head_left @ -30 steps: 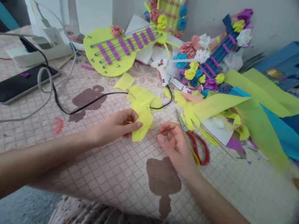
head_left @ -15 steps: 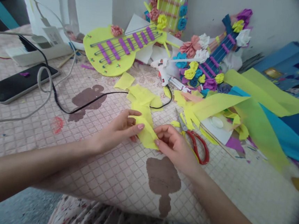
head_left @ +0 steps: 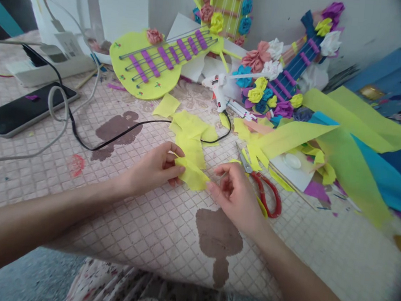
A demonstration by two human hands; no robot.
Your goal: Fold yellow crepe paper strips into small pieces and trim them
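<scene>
A small piece of yellow crepe paper (head_left: 195,174) is pinched at its left end between the thumb and fingers of my left hand (head_left: 155,167). Beside the paper's right corner is my right hand (head_left: 238,198), its thumb and forefinger apart; the thumb tip is at or very near that corner, and contact is unclear. More yellow crepe paper pieces (head_left: 188,128) lie in a loose pile just beyond. Scissors with red handles (head_left: 270,194) rest to the right of my right hand, blades pointing away.
Behind the pile stands a white glue gun (head_left: 217,93) with its black cord. A yellow paper guitar (head_left: 151,69) and a blue flowered guitar (head_left: 291,74) are at the back. A phone (head_left: 25,109) and power strip (head_left: 35,68) lie left; crepe strips (head_left: 350,159) spread right.
My right hand has loosened from the paper's right end, its forefinger lifting away from the thumb. My left hand keeps its pinch and has shifted slightly left.
</scene>
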